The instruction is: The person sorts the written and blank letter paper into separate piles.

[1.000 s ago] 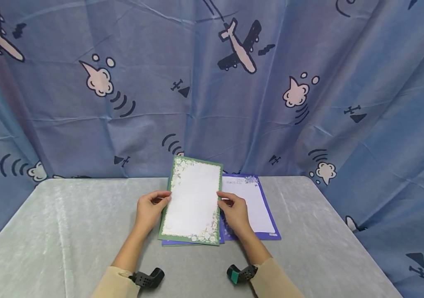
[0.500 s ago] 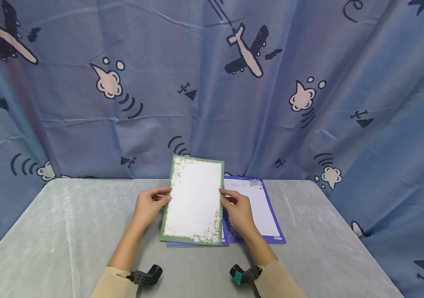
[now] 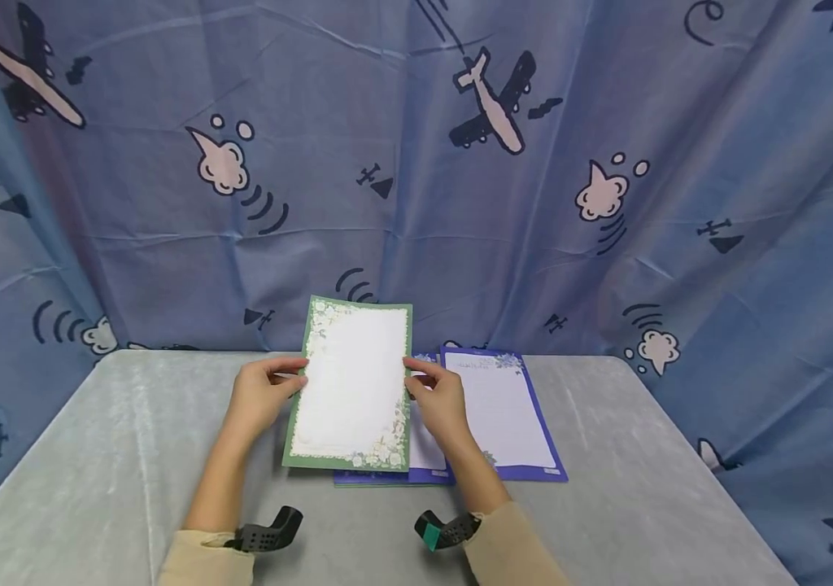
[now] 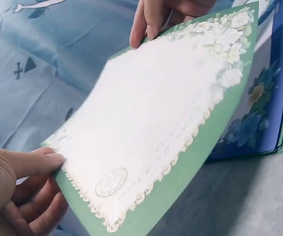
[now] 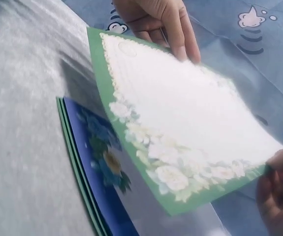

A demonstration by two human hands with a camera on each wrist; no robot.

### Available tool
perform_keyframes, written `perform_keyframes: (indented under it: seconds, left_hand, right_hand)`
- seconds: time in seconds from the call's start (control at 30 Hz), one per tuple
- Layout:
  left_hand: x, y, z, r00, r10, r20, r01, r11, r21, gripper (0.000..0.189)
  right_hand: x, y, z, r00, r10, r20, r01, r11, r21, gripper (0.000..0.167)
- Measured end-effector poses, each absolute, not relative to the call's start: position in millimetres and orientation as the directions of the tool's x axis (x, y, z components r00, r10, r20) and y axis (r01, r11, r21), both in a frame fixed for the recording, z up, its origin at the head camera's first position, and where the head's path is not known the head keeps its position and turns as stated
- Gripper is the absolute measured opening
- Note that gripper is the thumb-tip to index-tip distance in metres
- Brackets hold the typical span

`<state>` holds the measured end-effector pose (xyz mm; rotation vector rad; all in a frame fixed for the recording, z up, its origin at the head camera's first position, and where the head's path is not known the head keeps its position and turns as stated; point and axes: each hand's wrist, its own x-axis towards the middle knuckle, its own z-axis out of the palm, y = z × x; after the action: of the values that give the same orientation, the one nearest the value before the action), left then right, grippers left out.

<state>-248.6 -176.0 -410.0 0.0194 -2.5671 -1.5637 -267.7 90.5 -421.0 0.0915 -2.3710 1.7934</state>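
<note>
A green-bordered sheet of floral writing paper (image 3: 354, 382) is held up off the table, slightly bowed. My left hand (image 3: 259, 395) pinches its left edge between thumb and fingers. On the opposite edge my right hand (image 3: 440, 399) pinches it the same way. Below the sheet lies a stack of paper with a purple-bordered sheet (image 3: 427, 464) on top; green edges show beneath it in the right wrist view. Most of that stack is hidden by the raised sheet. Right of it rests another purple-bordered sheet (image 3: 504, 415), with faint writing near its top.
A grey cloth-covered table (image 3: 124, 464) carries the papers. Behind it hangs a blue curtain (image 3: 299, 163) printed with planes and clouds. Black wrist cameras sit on both forearms, the left camera (image 3: 270, 533) and the right camera (image 3: 446, 531).
Both hands have carried the green-bordered sheet to the left and slightly up. More of the purple-bordered sheet on the stack shows. The head view has also shifted a little.
</note>
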Motion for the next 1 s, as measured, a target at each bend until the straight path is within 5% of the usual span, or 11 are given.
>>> perform_keyframes:
  seconds: [1.0]
  left_hand:
    - [-238.6, -241.8, -426.4, -0.981, -0.178, 0.078, -0.037, 0.566, 0.824, 0.031]
  right_hand:
    - [-277.9, 13.4, -446.8, -0.992, -0.058, 0.113, -0.127, 0.357, -0.926, 0.037]
